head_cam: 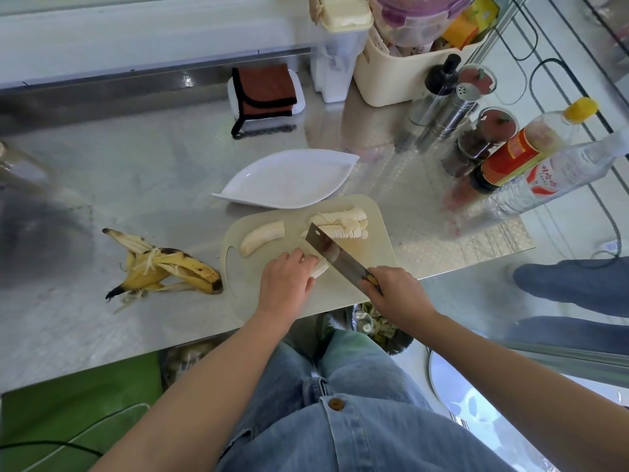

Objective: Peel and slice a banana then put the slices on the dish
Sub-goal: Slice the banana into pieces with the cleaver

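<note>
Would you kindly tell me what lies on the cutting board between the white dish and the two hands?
In the head view, a peeled banana half and cut banana slices lie there.

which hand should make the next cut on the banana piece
Right. The right hand already grips the knife, its blade beside the banana piece that the left hand pins on the cutting board.

Can't read anything from here: the clear bottle [558, 175] at 3 o'clock has red label characters, too blurry.
</note>
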A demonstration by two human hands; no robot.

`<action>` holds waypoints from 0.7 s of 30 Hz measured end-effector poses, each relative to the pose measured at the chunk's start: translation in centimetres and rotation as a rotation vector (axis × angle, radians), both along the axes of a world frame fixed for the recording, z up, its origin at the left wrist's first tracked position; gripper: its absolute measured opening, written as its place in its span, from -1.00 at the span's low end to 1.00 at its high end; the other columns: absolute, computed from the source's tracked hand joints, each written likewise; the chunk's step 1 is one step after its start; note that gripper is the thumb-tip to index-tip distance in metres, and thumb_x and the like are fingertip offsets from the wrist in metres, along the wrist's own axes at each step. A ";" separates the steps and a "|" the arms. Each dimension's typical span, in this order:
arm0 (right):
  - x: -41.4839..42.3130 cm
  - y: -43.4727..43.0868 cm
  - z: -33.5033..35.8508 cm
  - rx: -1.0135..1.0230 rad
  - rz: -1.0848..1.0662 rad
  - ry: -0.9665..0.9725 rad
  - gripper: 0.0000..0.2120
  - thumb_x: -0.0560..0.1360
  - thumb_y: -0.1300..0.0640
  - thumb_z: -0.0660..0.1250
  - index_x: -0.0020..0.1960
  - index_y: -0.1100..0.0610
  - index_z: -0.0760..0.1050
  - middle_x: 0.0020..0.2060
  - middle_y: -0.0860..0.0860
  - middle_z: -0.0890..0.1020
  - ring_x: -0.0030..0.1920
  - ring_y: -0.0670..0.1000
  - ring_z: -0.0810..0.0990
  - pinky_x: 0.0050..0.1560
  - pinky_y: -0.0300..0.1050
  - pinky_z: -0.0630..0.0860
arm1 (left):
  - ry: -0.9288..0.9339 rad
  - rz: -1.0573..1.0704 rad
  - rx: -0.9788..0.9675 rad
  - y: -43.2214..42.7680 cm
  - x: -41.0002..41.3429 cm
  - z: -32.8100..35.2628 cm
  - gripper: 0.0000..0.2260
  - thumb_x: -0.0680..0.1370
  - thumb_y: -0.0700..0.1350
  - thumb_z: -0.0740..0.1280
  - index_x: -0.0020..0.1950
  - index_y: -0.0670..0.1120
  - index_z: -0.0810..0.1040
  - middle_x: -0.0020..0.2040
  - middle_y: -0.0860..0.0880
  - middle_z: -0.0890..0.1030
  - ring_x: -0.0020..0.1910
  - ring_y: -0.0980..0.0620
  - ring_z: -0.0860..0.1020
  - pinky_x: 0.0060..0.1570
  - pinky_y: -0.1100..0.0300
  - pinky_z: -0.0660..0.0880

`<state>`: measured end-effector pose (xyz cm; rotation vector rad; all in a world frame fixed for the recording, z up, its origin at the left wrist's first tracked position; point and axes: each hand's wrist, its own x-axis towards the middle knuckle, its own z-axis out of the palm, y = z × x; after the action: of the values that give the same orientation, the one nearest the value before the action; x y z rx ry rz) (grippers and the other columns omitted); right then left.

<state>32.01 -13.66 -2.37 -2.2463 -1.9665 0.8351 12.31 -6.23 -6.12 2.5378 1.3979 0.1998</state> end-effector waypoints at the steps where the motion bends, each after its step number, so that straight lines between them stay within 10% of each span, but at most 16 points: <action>1: 0.0 0.0 -0.1 -0.013 0.000 -0.011 -0.72 0.60 0.02 0.16 -0.24 0.12 0.34 -0.34 0.02 0.45 -0.32 0.08 0.45 -0.34 -0.06 0.36 | -0.002 0.002 -0.001 0.0 0.0 0.0 -0.67 0.26 -0.15 0.56 0.00 -0.04 0.63 -0.19 -0.01 0.56 -0.29 -0.05 0.51 -0.36 0.13 0.41; 21: -0.2 0.0 0.4 0.016 -0.013 -0.012 -0.73 0.60 0.02 0.18 -0.24 0.10 0.32 -0.35 0.00 0.44 -0.36 0.05 0.43 -0.35 -0.11 0.30 | 0.043 0.004 -0.016 0.0 0.0 0.2 -0.70 0.34 -0.11 0.53 0.06 -0.02 0.63 -0.13 -0.01 0.58 -0.25 -0.04 0.51 -0.30 0.11 0.40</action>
<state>31.86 -13.63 -1.98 -2.2584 -1.9540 0.8035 12.35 -6.21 -5.90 2.5403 1.4148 0.1352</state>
